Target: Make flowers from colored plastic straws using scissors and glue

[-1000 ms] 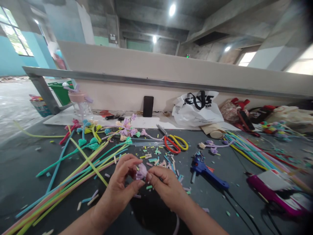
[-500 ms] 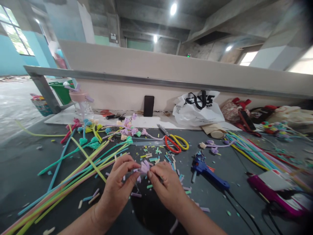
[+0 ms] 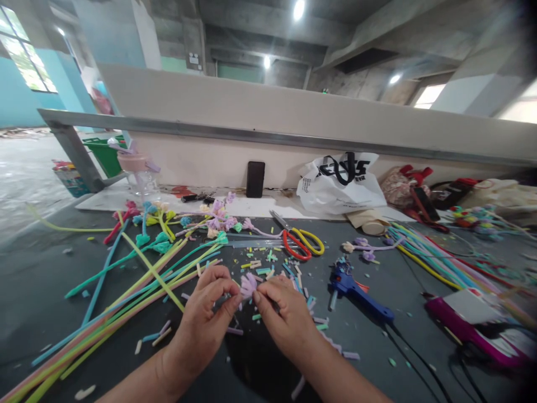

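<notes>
A small lilac pipe-cleaner flower (image 3: 249, 284) is held low over the dark table, between my two hands. My left hand (image 3: 212, 308) pinches at its left side with thumb and forefinger. On the other side, the thumb and fingers of my right hand (image 3: 279, 308) are closed on the flower's edge. Short cut pieces of pipe cleaner (image 3: 262, 271) lie scattered around and behind both hands. Scissors (image 3: 298, 240) with one red and one yellow handle rest beyond them. To the right lies a blue glue gun (image 3: 356, 294) with its cord trailing forward.
Long pipe cleaners (image 3: 138, 302) spread across the left. Finished-looking flowers (image 3: 220, 215) lie at the back. A black phone (image 3: 255, 179) leans against the partition, near a white bag (image 3: 342, 187). A clear bottle (image 3: 140, 179) stands back left. A magenta device (image 3: 474, 330) sits at right.
The flower's petals look more upright and spread. My left fingertips have shifted slightly, while my right hand keeps nearly the same place. The view has tilted very slightly.
</notes>
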{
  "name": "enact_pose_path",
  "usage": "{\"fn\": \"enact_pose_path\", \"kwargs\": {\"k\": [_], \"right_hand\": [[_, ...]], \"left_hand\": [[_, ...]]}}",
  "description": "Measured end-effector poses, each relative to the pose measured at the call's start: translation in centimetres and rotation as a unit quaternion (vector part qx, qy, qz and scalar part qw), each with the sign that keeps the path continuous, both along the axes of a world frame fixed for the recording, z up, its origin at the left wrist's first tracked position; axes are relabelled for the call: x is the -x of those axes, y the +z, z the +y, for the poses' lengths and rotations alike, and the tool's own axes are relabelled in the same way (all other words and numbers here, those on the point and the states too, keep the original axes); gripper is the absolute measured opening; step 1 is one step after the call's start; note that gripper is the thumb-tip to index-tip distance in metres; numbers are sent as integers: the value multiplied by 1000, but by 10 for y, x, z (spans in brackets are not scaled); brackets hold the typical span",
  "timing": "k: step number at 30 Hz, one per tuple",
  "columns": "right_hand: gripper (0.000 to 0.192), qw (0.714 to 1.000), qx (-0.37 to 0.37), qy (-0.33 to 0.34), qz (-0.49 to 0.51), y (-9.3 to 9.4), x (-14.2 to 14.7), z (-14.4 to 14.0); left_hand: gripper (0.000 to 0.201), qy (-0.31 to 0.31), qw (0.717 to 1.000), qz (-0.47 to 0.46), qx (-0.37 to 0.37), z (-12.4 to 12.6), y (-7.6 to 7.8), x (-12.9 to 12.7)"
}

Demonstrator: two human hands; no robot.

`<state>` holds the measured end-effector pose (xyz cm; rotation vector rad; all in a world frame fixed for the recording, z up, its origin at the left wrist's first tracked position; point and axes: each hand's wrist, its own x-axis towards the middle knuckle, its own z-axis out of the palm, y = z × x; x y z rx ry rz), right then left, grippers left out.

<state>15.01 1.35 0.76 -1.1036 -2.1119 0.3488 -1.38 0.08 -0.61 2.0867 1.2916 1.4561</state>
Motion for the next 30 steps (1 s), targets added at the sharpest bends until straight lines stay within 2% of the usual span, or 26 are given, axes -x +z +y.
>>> {"fn": "enact_pose_path", "kwargs": {"k": [7,12,15,17,19,23,26,30], "right_hand": [[27,1000,17,-5,-10,2,1,1],[23,1000,-22,16,-5,3,-3,2],[21,997,-19,62,40,4,-8,3],[21,987,43,96,120,4,-11,4],[23,956,144,117,228,2,-13,5],[29,851,306,156,398,-4,-11,7],[30,792,378,188,441,-6,-7,7],[27,752,438,209,447,-4,-6,7]], "left_hand": [[10,-25,999,-3,20,0,1,-1],[8,-29,999,-16,21,0,0,0],[10,-18,997,-70,23,-2,1,3],[13,0,992,-118,33,-3,2,5],[14,8,988,-148,47,-3,2,6],[13,3,986,-158,56,-2,0,4],[12,-16,986,-163,34,0,-2,2],[12,-43,986,-162,20,-2,1,4]]}}
